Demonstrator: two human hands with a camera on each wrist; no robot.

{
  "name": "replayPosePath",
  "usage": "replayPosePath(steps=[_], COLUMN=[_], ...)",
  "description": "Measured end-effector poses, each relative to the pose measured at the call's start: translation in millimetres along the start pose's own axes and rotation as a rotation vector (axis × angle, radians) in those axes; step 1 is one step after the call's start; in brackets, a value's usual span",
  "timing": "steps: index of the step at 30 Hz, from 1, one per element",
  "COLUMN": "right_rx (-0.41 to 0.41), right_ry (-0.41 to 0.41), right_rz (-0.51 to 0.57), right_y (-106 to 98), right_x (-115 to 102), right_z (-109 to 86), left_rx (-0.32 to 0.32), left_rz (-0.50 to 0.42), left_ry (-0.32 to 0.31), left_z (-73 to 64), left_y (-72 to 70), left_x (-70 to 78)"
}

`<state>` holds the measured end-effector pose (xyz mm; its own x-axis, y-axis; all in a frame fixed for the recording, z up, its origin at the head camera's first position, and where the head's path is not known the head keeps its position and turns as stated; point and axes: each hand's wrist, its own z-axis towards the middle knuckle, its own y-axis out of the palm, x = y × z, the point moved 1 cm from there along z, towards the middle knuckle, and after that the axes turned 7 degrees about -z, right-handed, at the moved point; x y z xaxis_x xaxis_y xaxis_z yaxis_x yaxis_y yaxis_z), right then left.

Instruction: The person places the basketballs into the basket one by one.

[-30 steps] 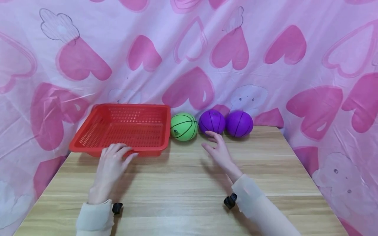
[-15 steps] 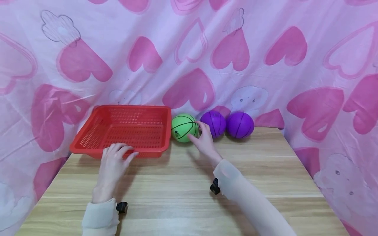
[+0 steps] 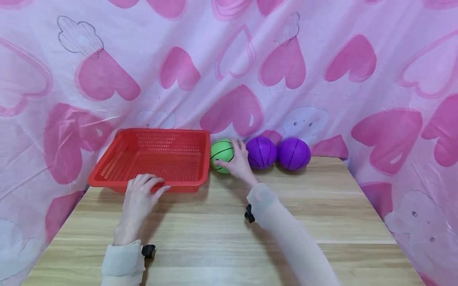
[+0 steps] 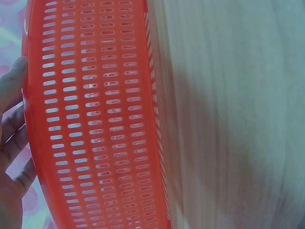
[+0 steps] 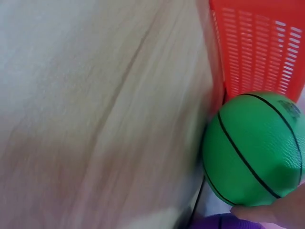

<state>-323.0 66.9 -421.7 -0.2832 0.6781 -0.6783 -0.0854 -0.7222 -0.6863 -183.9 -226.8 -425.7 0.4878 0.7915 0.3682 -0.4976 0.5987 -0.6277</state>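
A red plastic basket [image 3: 168, 161] with slotted walls stands at the back left of the table. My left hand [image 3: 139, 198] holds its front rim, thumb on the near side; the left wrist view shows the fingers partly hidden behind the basket's rim [image 4: 35, 129]. Right beside the basket sits a small green basketball [image 3: 221, 150]. My right hand [image 3: 238, 162] grips this ball from its right side, thumb across the front and fingers over the top. In the right wrist view, a fingertip meets the lower edge of the green ball [image 5: 252, 148].
Two purple basketballs, a nearer-left one [image 3: 262, 153] and a right one [image 3: 294, 154], sit in line along the back of the wooden table [image 3: 200, 238]. A pink heart-print curtain [image 3: 229, 63] hangs close behind them.
My right hand has moved left from in front of the purple ball onto the green basketball. My left hand stays at the basket's front rim.
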Motion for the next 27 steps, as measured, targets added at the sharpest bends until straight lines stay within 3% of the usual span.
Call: replayPosePath(steps=[13,27], right_rx=[0.024,0.083], right_ry=[-0.051,-0.108], right_rz=[-0.244,-0.342], right_y=[27,30], right_x=[9,16], right_z=[9.7,15.5], left_rx=[0.011,0.000], left_rz=[0.003,0.004], left_ry=[0.039,0.019], left_z=[0.4,-0.3], left_y=[-1.1,0.4], left_x=[-0.4,-1.3])
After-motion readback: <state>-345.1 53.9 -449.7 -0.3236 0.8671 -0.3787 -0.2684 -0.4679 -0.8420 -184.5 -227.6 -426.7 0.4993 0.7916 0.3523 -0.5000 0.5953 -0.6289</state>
